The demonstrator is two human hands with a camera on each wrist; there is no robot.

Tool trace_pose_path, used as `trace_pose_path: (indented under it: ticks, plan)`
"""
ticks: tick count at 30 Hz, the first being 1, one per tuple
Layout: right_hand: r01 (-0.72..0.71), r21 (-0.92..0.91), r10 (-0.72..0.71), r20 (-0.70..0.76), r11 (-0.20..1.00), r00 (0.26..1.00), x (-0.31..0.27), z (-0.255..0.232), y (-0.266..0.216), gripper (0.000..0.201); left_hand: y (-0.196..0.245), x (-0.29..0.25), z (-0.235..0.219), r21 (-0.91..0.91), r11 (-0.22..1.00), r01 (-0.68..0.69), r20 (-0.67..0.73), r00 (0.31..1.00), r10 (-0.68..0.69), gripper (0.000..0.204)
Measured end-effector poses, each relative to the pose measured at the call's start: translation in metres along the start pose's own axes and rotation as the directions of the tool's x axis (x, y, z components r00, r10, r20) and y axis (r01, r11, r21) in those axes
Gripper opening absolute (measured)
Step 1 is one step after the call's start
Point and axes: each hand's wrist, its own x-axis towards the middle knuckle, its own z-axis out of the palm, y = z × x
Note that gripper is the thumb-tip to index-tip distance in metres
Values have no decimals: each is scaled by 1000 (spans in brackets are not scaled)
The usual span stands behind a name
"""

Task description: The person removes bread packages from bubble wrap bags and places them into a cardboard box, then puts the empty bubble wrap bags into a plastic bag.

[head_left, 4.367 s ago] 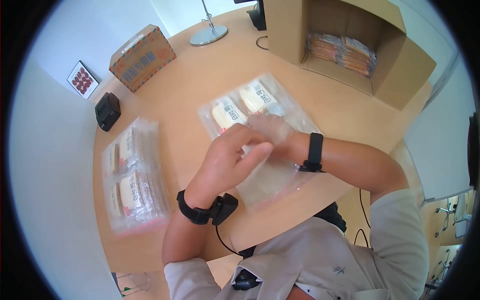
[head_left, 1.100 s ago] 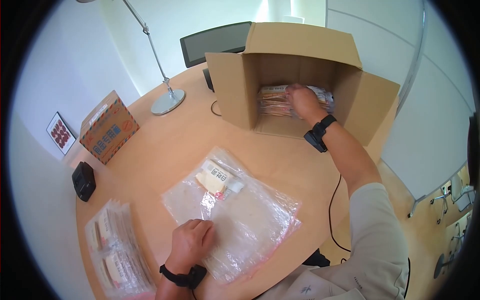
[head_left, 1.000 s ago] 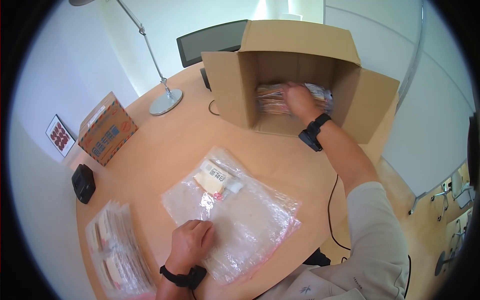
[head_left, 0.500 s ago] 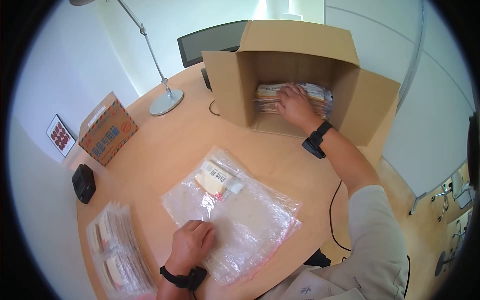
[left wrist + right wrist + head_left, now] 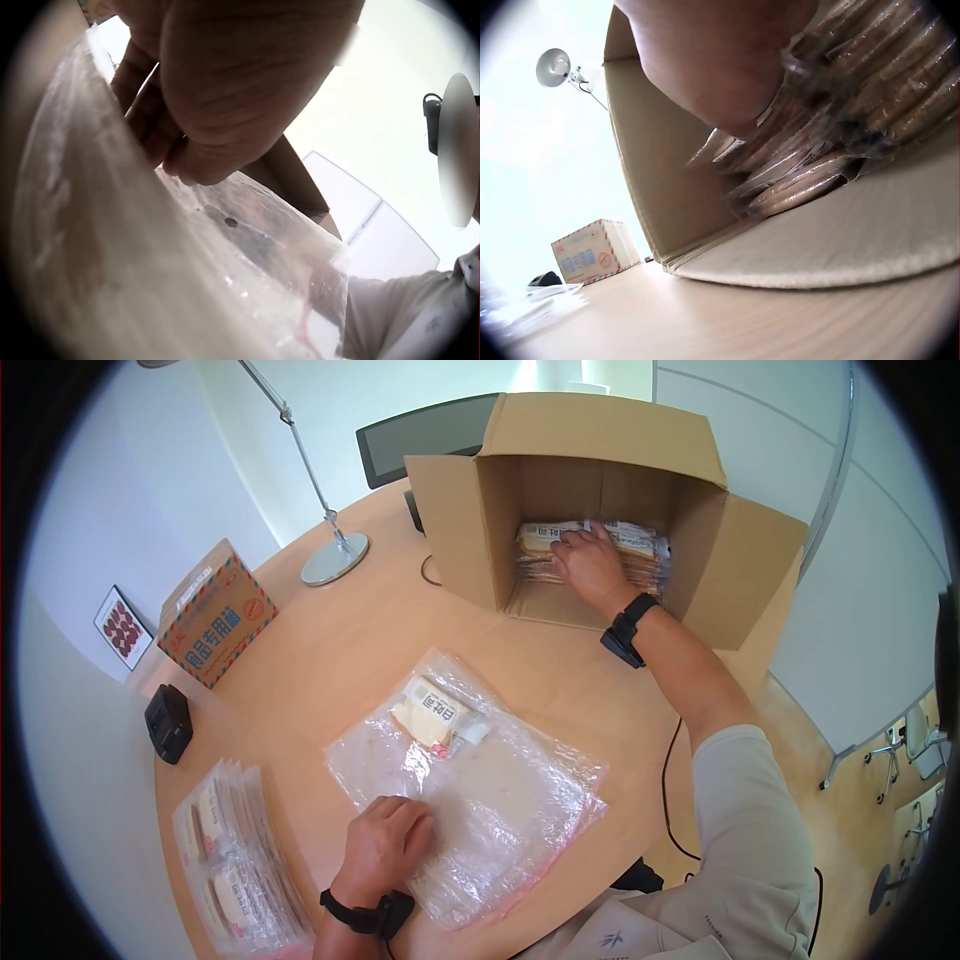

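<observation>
My left hand rests at the near left side of a flat clear plastic bag, its fingers loosely bent. In the left wrist view the fingers lie right at the clear plastic. A pack of sliced white bread with a printed label lies on the bag's far part. My right hand reaches into an open cardboard box, its fingers bent over the stacked bread packs. In the right wrist view the palm hides the fingertips, so I cannot tell whether they grip a pack.
Filled bags of bread stand stacked at the table's left edge. A black device, a printed carton and a lamp base line the far left side. A monitor stands behind, and a cable hangs at the right edge.
From both hands over a bag with two bread packs, the right hand has gone into the box. Its fingers, spread half a second ago, are now more bent. The left hand stays still.
</observation>
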Motion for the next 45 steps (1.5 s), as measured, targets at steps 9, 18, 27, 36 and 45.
trace_pose_path:
  ticks: [9,18,27,36,45]
  plan:
    - [-121,-61,125,57,991,991,15,-3,2,15,-1,0,0,7,1000,4,18,1000,-4,11]
    - [18,-89,-10,88,996,996,2,-2,8,33,11,0,-6,-4,1000,-8,70,997,8,34]
    - [-155,768,-78,257,621,963,-67,-196,-53,23,78,-9,9,57,996,74,228,970,-85,60]
    - [-38,937,-677,278,347,682,-132,-265,-172,32,74,-6,-1,183,983,33,-52,998,-24,11]
    - [297,457,-465,316,839,827,-102,-178,-223,52,70,-14,-60,117,984,138,270,949,-165,21]
